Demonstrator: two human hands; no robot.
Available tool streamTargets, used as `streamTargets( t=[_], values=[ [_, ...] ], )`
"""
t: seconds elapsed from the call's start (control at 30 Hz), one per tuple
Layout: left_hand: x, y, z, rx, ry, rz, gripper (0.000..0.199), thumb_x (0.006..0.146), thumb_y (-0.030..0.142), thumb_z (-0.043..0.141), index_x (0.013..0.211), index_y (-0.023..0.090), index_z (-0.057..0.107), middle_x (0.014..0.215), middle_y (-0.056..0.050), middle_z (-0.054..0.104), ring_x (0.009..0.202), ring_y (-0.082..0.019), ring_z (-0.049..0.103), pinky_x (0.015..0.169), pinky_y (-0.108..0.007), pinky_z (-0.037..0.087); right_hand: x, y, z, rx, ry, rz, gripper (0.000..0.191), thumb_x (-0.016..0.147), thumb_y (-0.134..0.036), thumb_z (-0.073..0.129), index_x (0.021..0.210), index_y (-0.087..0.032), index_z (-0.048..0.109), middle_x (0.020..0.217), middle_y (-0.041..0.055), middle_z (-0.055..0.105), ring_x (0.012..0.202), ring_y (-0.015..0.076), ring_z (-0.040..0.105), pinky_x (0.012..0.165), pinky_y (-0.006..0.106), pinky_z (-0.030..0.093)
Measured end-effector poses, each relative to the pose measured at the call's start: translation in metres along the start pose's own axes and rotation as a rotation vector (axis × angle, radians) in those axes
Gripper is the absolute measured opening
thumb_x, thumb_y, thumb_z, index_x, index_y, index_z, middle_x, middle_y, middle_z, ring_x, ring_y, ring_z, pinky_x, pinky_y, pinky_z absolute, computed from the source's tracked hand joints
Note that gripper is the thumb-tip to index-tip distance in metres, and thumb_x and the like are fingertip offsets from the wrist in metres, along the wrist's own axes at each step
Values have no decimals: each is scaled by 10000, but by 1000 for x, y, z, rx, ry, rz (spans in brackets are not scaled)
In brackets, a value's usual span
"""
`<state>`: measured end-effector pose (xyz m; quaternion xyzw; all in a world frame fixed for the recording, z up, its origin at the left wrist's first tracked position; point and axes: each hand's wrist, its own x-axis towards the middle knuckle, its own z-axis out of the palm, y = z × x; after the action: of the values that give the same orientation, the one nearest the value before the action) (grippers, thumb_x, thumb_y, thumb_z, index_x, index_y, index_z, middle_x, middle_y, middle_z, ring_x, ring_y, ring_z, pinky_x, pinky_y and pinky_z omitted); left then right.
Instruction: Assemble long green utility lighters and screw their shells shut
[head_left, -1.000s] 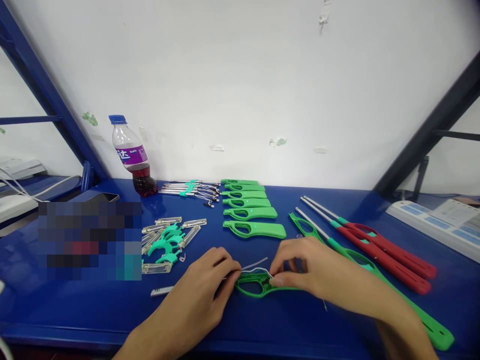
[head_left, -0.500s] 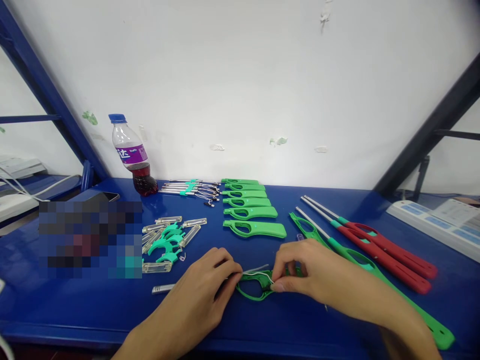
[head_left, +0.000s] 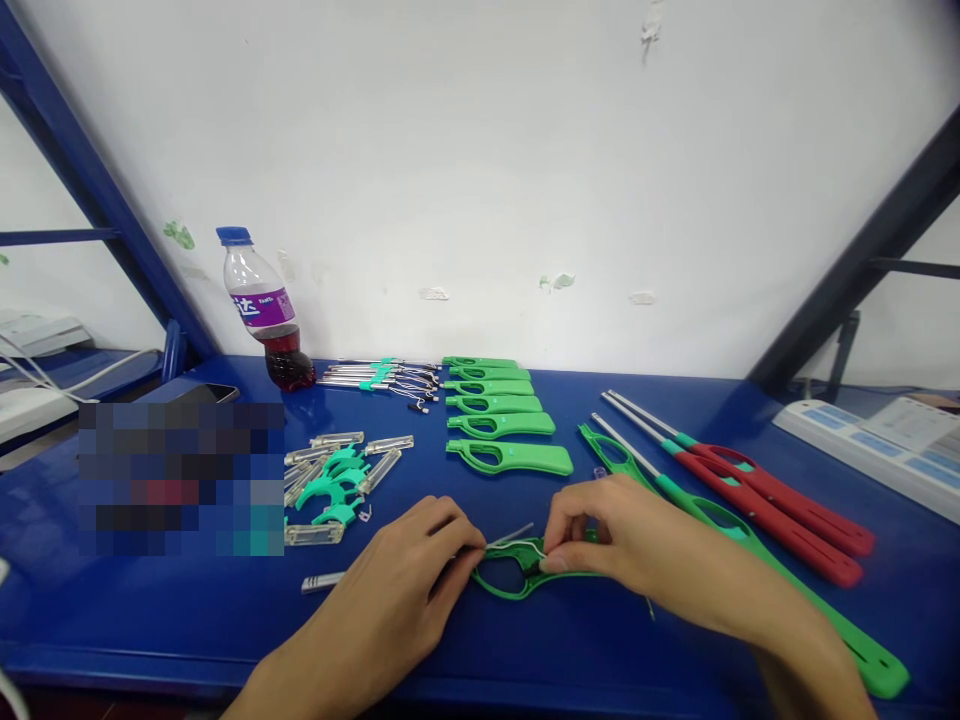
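Near the front of the table lies a green lighter casing (head_left: pixel 504 595), its inner side facing up. My left hand (head_left: pixel 409 575) is closed on the narrow end of that casing, and a metal tube (head_left: pixel 322 582) sticks out to the left beneath this hand. A white wire (head_left: pixel 517 544) runs along the casing towards the fingertips of my right hand (head_left: pixel 611 530). Those fingers pinch at the wire beside the finger loop and cover the handle part. A thin clear tube (head_left: pixel 516 535) slants up behind the casing.
Green casings (head_left: pixel 536 459) are lined up at the back, beside metal rods with wires (head_left: pixel 375 378). Clear fuel tanks (head_left: pixel 313 535) and teal triggers (head_left: pixel 334 490) lie left. Red lighters (head_left: pixel 772 515) and a green lighter (head_left: pixel 817 610) lie right; a drink bottle (head_left: pixel 262 310) stands behind.
My right fingertips have shifted very slightly at the wire. The clear tube tilts up a little more, and the metal tube has moved slightly left. My left hand stays in place.
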<state>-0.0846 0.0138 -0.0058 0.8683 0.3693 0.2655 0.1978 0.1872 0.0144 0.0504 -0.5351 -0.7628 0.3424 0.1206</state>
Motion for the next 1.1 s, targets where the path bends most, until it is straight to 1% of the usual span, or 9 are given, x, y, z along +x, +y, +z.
streamTargets(
  t=[0.1, 0.27, 0.4, 0.57, 0.73, 1.1],
  values=[
    [1, -1, 0, 5, -3, 10, 200, 1110, 148, 539, 1102, 255, 708, 1080, -21, 680, 971, -198, 679, 837, -309, 530, 2, 0, 0, -1, 4, -7, 183, 985, -448, 760, 880, -304, 799, 927, -41, 797, 948, 199, 706, 772, 275, 462],
    [0, 1, 0, 3, -9, 15, 212, 1123, 167, 523, 1150, 262, 711, 1100, -27, 679, 952, -192, 680, 832, -304, 541, 4, 1, 1, 10, -12, -12, 125, 960, -380, 777, 874, -293, 805, 879, -37, 794, 868, 188, 716, 744, 271, 472],
    [0, 2, -1, 16, -4, 29, 232, 1132, 183, 505, 1158, 265, 720, 1104, -33, 684, 943, -190, 683, 822, -299, 548, 3, 0, 2, 16, -17, -16, 121, 951, -376, 782, 875, -287, 811, 873, -29, 800, 870, 192, 726, 751, 269, 481],
    [0, 1, 0, 32, -3, 40, 254, 1135, 187, 486, 1139, 262, 729, 1102, -43, 686, 937, -193, 684, 821, -300, 553, 3, -2, 3, 33, -14, -10, 114, 943, -341, 777, 853, -277, 808, 840, -32, 794, 809, 173, 725, 707, 256, 479],
    [-1, -1, 1, 26, -10, 44, 258, 1132, 172, 493, 1164, 269, 730, 1130, -40, 683, 950, -186, 686, 823, -298, 544, 4, -4, 2, 33, -3, -4, 115, 939, -337, 778, 849, -275, 811, 848, -28, 797, 810, 173, 724, 700, 254, 478],
    [-1, 0, 0, 33, -28, 53, 245, 1128, 151, 502, 1184, 272, 708, 1156, -29, 669, 984, -193, 676, 853, -318, 535, 3, 1, 5, 25, -5, -3, 106, 935, -325, 798, 841, -278, 805, 817, -57, 788, 784, 145, 713, 691, 239, 471]
  ],
)
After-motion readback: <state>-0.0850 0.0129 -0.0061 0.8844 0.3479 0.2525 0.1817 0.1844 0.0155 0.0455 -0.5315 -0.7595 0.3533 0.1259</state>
